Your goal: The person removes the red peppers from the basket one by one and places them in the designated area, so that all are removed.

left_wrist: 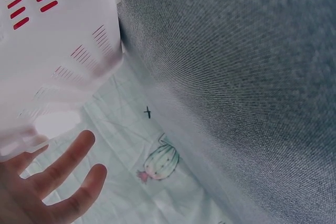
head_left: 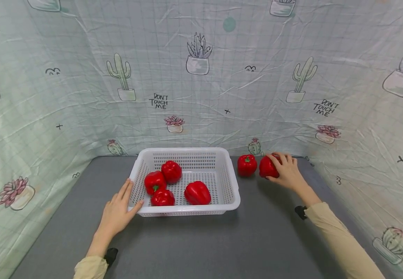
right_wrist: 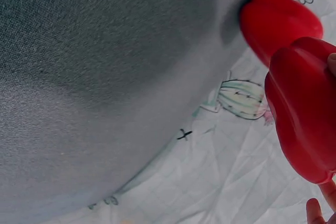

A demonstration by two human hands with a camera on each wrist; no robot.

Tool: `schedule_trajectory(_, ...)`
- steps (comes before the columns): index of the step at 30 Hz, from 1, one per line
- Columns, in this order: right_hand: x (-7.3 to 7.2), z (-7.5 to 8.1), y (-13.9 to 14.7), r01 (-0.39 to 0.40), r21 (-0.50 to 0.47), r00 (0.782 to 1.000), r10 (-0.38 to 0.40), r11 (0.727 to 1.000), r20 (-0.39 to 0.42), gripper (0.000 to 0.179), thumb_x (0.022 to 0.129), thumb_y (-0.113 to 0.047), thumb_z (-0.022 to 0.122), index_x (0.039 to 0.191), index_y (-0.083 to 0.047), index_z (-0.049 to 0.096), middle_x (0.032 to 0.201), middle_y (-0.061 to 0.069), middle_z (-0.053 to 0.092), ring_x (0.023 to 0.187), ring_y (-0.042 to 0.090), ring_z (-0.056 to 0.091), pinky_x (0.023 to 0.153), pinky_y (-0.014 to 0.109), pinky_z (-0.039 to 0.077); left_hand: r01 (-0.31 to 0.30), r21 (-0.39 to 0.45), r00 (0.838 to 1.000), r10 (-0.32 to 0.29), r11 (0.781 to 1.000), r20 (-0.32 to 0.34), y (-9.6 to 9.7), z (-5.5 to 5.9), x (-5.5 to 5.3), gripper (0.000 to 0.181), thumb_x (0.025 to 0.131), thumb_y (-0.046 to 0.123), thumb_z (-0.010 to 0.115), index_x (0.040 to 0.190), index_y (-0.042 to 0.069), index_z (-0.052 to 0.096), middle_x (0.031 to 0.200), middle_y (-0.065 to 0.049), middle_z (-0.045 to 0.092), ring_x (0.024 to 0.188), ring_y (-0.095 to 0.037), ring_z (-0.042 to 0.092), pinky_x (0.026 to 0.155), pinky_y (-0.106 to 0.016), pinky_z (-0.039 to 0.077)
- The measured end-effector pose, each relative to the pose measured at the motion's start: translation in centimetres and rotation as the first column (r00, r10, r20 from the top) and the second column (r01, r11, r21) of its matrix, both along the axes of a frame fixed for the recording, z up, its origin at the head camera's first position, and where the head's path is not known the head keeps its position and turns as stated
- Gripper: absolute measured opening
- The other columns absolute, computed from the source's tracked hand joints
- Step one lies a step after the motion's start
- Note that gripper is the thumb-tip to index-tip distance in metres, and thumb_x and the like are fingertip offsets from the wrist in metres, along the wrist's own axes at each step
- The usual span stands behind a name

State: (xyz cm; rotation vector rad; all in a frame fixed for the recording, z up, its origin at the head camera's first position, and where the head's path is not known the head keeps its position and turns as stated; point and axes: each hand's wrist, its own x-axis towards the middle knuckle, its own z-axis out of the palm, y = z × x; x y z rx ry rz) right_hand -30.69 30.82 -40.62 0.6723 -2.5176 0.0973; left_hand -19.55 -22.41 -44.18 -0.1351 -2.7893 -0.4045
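My right hand (head_left: 287, 170) grips a red bell pepper (head_left: 268, 166) at the back right of the table, with fingers over its top and side. In the right wrist view this bell pepper (right_wrist: 304, 114) is large, and only bits of the fingers (right_wrist: 314, 212) show beside it. Another red bell pepper (head_left: 247, 165) stands just left of it. My left hand (head_left: 115, 213) rests at the front left corner of a white plastic basket (head_left: 186, 209), its fingers fairly straight along the rim. The left wrist view shows those fingers (left_wrist: 68, 163) spread beside the basket wall (left_wrist: 58, 40).
Inside the basket lie several red bell peppers (head_left: 198, 193), mostly toward its left side. A dark grey cloth surface (head_left: 201, 244) covers the table. Behind and at both sides hangs a pale curtain (head_left: 222, 112) printed with cacti and pots.
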Motion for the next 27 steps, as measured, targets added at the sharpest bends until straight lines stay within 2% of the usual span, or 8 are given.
schedule_trajectory(4,-0.6,-0.4,0.5,0.032,-0.005,0.999,-0.032,0.999,0.023,0.080,0.060,-0.028,0.080,0.128,-0.010,0.042,0.119,0.020,0.042,0.101,0.038,0.037,0.070,0.051,0.031,0.008,-0.001,1.000,-0.008,1.000,-0.023,0.0,-0.1,0.0,0.075,0.082,0.043,0.055,0.138,0.000,0.029,0.143,-0.019,0.030,0.108,-0.042,0.047,0.079,-0.060,0.040)
schedule_trajectory(15,-2.1,-1.9,1.1,0.102,0.001,0.992,-0.101,0.995,0.076,0.079,0.061,-0.026,0.080,0.125,-0.001,0.041,0.120,0.020,0.045,0.102,0.039,0.037,0.072,0.057,0.030,-0.004,0.001,1.000,0.004,1.000,-0.017,0.0,-0.2,0.0,0.075,0.081,0.042,0.055,0.138,0.001,0.029,0.143,-0.019,0.029,0.108,-0.041,0.048,0.078,-0.060,0.040)
schedule_trajectory(27,-4.0,-3.2,0.9,0.166,0.028,0.968,-0.169,0.986,0.185,0.077,0.068,-0.026,0.076,0.131,-0.006,0.037,0.129,0.018,0.039,0.107,0.045,0.035,0.074,0.059,0.028,0.000,0.013,1.000,0.000,1.000,-0.023,0.0,-0.2,0.0,0.074,0.082,0.042,0.056,0.138,0.001,0.029,0.143,-0.018,0.029,0.108,-0.040,0.048,0.078,-0.059,0.041)
